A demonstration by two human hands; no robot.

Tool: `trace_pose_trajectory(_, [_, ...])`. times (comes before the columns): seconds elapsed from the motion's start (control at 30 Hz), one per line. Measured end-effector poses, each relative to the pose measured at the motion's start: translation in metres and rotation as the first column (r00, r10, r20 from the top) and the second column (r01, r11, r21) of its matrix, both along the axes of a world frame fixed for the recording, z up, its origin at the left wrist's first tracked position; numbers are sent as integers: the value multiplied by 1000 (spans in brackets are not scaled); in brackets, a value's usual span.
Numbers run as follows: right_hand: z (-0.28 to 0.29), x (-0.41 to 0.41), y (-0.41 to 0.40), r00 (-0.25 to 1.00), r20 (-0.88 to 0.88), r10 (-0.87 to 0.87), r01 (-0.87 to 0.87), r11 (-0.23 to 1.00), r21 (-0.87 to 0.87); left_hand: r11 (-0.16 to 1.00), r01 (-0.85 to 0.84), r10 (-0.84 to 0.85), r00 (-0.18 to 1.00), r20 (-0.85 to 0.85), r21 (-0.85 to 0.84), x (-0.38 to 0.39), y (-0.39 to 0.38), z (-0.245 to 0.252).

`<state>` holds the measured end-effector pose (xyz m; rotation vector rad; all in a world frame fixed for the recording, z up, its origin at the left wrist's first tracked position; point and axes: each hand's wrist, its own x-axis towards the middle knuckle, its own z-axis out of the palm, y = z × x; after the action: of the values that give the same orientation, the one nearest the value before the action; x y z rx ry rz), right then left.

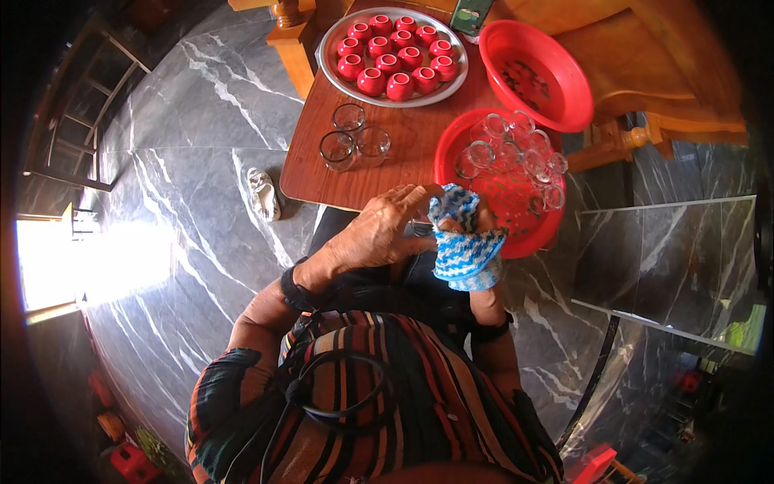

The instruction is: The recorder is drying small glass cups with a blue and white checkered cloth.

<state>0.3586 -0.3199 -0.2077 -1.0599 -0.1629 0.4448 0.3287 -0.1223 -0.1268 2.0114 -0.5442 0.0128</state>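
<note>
My left hand (384,227) curves its fingers and thumb around a clear glass cup (422,227), which is mostly hidden behind them. Against that cup my right hand (484,219) holds a blue and white knitted cloth (468,257), bunched up and partly wrapped over the fingers. Both hands are above my lap, at the near edge of a reddish-brown wooden table (411,130). Just beyond the right hand, a red plastic basin (444,130) holds several clear glass cups (511,151) heaped toward its far side. Three more glass cups (354,142) stand together on the table to the left.
At the table's far side, a round metal tray (329,75) carries several small red cups (387,63) turned bottom up. A second red basin (538,66) leans beside a wooden chair (641,66). A phone (470,15) stands behind the tray. One shoe (263,193) lies on the marble-patterned floor (199,199).
</note>
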Motion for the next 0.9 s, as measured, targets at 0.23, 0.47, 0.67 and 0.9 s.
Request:
trace_pose_trajectory(0.23, [23, -1, 1, 997, -13, -70, 62, 947, -315, 977, -46, -6, 969, 245, 207, -4, -9, -1])
trace_pose_trajectory(0.47, [17, -7, 4, 996, -42, -80, 77, 994, -79, 986, -139, 137, 990, 30, 87, -2, -16, -5])
trace_pose_trajectory(0.67, [-1, -1, -1, 948, -311, 60, 60, 931, 360, 959, -58, -43, 938, -345, -276, 1, -10, -22])
trace_pose_trajectory(0.9, [14, 3, 4, 916, 387, -111, 246, 915, -320, 993, -56, 32, 976, -216, -108, -1, -6, 5])
